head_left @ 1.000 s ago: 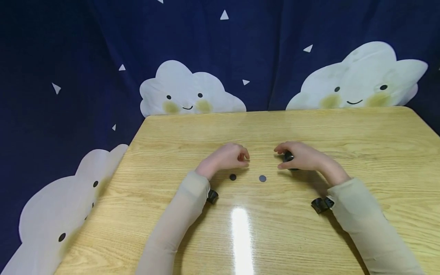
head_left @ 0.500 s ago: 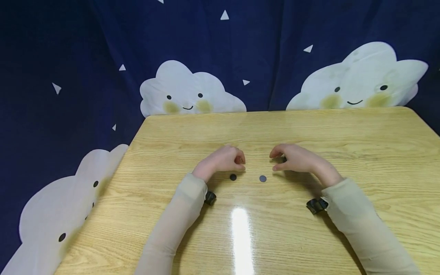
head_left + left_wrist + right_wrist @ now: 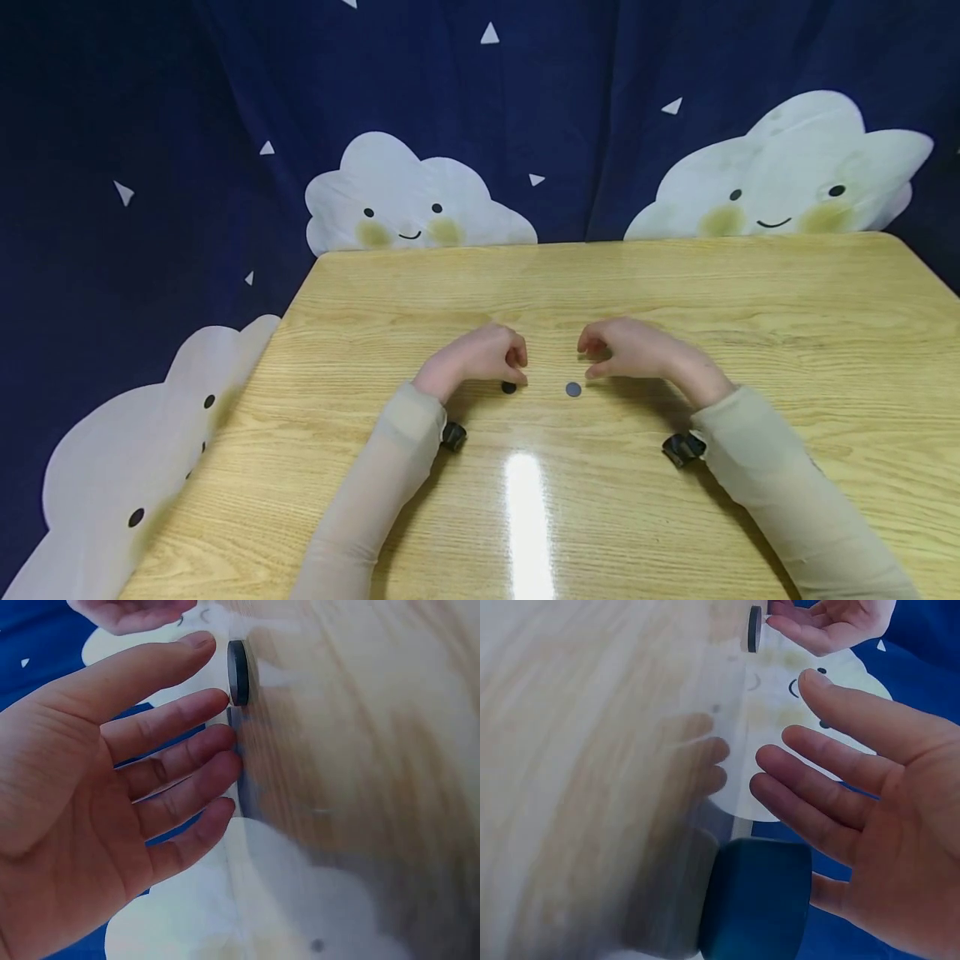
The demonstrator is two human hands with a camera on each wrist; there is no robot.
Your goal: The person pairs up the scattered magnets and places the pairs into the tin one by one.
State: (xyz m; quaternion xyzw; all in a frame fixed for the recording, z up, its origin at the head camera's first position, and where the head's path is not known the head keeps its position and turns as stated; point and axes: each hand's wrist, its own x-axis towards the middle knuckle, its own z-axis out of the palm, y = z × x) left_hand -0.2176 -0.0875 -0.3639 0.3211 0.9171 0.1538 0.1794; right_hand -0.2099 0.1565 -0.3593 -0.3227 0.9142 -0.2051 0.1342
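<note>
My left hand [image 3: 480, 354] hovers at the black disc [image 3: 508, 388], with its thumb partly covering it in the head view. A grey disc [image 3: 573, 389] lies flat to the right, just short of the thumb of my right hand [image 3: 637, 348]. Both hands have loosely bent fingers and hold nothing. The right wrist view shows a dark, rounded block [image 3: 757, 900] beside that hand's little finger; whether they touch, I cannot tell. From the head it is hidden. One disc [image 3: 238, 673] appears beyond the left fingertips; which of the two is unclear.
The wooden table [image 3: 420, 292] carries a bright light reflection [image 3: 528, 525] in front of the discs. Dark wrist cameras [image 3: 453, 437] hang under both sleeves. A navy curtain with white clouds [image 3: 420, 200] stands behind the far edge.
Both hands have shifted left and slightly nearer to me. The left thumb now overlaps the black disc, and the right thumb is closer to the grey one. The dark block has become hidden from the head.
</note>
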